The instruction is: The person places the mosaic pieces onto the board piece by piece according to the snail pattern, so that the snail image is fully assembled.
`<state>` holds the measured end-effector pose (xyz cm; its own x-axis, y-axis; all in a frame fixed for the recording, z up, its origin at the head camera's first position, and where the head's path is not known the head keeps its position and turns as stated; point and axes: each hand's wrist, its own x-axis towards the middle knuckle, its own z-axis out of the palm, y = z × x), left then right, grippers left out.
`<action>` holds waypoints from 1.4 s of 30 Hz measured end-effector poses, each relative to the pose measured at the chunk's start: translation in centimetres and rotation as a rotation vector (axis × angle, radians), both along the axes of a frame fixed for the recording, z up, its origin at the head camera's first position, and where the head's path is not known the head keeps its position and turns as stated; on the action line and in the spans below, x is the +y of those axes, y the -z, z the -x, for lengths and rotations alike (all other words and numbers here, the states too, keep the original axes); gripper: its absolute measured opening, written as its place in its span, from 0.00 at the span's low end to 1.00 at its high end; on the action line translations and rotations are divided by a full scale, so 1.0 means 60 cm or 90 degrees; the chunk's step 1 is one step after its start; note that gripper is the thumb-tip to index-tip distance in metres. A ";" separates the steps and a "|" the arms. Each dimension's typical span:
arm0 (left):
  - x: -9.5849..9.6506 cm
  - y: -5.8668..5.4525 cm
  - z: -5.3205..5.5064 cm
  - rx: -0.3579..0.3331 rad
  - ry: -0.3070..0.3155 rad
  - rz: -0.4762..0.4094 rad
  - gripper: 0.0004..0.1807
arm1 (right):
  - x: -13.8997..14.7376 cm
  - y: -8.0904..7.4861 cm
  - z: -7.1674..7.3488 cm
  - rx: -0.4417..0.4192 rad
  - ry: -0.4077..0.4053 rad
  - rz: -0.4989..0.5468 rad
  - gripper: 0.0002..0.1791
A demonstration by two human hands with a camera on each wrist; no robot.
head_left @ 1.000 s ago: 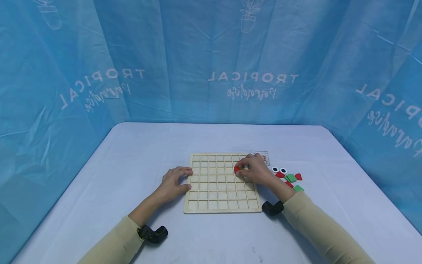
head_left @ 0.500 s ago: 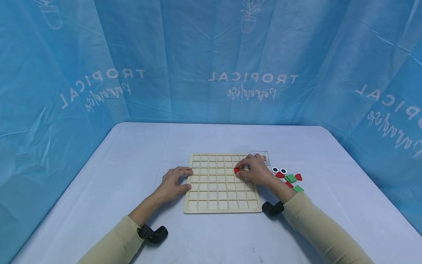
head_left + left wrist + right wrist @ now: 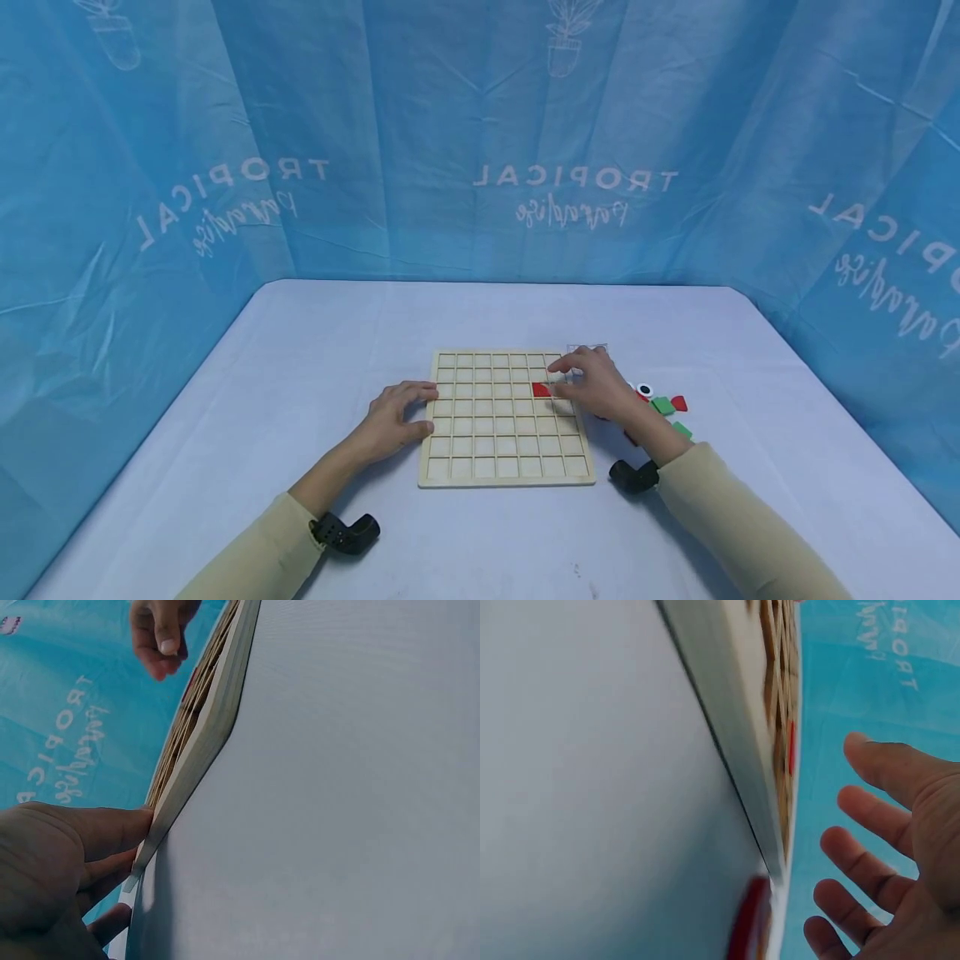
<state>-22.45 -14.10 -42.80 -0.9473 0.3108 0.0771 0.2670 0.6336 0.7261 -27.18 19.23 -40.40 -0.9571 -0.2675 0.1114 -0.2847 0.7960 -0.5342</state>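
A pale wooden grid board (image 3: 495, 446) lies on the table, its square cells framed by thin strips. One red piece (image 3: 540, 389) sits in a cell toward the upper right. My left hand (image 3: 393, 421) rests at the board's left edge; the left wrist view shows the thumb (image 3: 124, 829) touching the rim. My right hand (image 3: 596, 387) hovers over the board's right side, just by the red piece, with fingers spread. The right wrist view shows those fingers (image 3: 870, 866) apart with nothing between them.
Right of the board lie green pieces (image 3: 663, 406), red pieces (image 3: 679, 403) and a round black-and-white eye piece (image 3: 645, 390), partly hidden by the right arm. A small printed grid card (image 3: 587, 347) shows behind the right hand. Blue curtains (image 3: 480, 217) surround the white table (image 3: 337, 325).
My right hand has let go of the red piece, which now lies in a cell, and has drawn back slightly to the right with fingers opening. The left hand has stayed put.
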 end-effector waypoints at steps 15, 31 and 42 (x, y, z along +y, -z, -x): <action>0.001 0.001 -0.002 0.004 -0.007 -0.006 0.25 | 0.121 -0.021 -0.036 -0.009 0.119 -0.025 0.23; 0.002 -0.001 -0.003 0.006 -0.013 -0.006 0.26 | 0.170 0.001 -0.052 -0.035 0.168 -0.094 0.24; 0.002 0.001 -0.001 0.005 -0.013 -0.003 0.26 | 0.172 0.008 -0.049 -0.024 0.148 -0.113 0.23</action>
<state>-22.38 -13.96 -42.88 -0.9530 0.2905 0.0858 0.2592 0.6355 0.7273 -24.21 29.57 -40.89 -0.9976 -0.0524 0.0455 -0.0659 0.9196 -0.3872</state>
